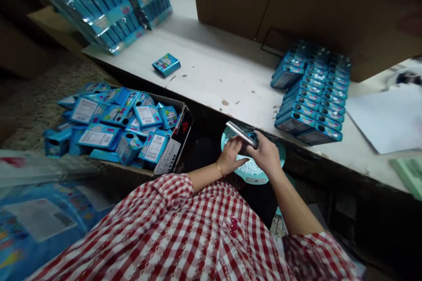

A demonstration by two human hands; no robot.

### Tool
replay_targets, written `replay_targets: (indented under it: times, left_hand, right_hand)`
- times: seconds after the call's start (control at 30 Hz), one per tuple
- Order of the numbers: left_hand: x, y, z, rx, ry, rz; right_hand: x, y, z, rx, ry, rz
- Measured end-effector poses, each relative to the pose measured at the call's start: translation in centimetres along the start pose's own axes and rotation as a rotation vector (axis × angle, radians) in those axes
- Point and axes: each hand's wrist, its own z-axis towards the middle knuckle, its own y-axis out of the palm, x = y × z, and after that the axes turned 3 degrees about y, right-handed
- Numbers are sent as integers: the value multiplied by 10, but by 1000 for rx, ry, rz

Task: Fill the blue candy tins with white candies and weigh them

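A turquoise tub (256, 180) holding small white pieces (249, 167) sits in front of my body, below the table's front edge. Over it, my right hand (264, 153) grips a shiny silver-edged object (242, 134), perhaps a scoop or a box; its exact form is unclear. My left hand (230, 156) is at the underside of the same object, its fingers bent and partly hidden, so whether they hold anything cannot be made out.
An open carton (180, 144) full of blue boxes (99, 135) stands at the left. One blue box (166, 65) lies on the white table (211, 68). Rows of upright blue boxes (310, 105) are at right, near papers (385, 118). Wrapped packs (108, 13) stand back left.
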Motion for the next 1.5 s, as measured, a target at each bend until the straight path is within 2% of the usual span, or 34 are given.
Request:
replay_targets:
  times: [0.1, 0.2, 0.27, 0.33, 0.43, 0.53, 0.6, 0.67, 0.77, 0.83, 0.87, 0.97, 1.07, 1.17, 1.27, 1.37, 1.5]
  left_hand:
    - [-3, -51, 32, 262, 25, 20]
    - [-30, -117, 71, 425, 4, 93]
    - [-65, -160, 93, 472, -41, 177]
    - [-109, -198, 108, 483, -129, 258]
    - [-173, -244, 127, 522, -303, 339]
    - [-218, -274, 153, 515, -510, 421]
    - [-235, -286, 172, 450, -641, 469]
    - [-245, -293, 189, 328, -737, 510]
    - [-246, -291, 202, 125, -745, 502]
    - [-235, -280, 199, 79, -621, 376]
    - [-225, -272, 195, 82, -528, 267]
    - [-178, -243, 171, 98, -261, -163]
    - [-117, -215, 140, 28, -203, -567]
    - [-60, -192, 110, -126, -299, -969]
    - [-21, -171, 86, -269, -509, -1268]
    - [1, -148, 65, -335, -779, -1379]
    - [12, -118, 36, -461, -1074, -1355]
  right_hand:
    - [-5, -51, 36, 32, -230, -243]
    - [0, -90, 95, 45, -315, -440]
    - [7, -103, 141, 28, -286, -526]
    - [14, -106, 183, -4, -237, -564]
    - [24, -103, 220, -6, -128, -587]
    - [32, -104, 214, 101, -112, -557]
    - [38, -99, 188, 206, -77, -494]
    - [45, -85, 149, 279, -80, -341]
    - [59, -43, 77, 162, -279, 11]
    - [65, -10, 31, 50, -268, 169]
    - [67, 6, 11, 10, -208, 236]
    - [67, 41, -30, -42, 37, 398]
    - [65, 59, -45, -89, 197, 535]
    - [73, 66, -49, -121, 257, 628]
    - [90, 74, -51, -131, 298, 676]
    - [109, 84, -54, -153, 340, 726]
    - [123, 92, -57, -187, 349, 678]
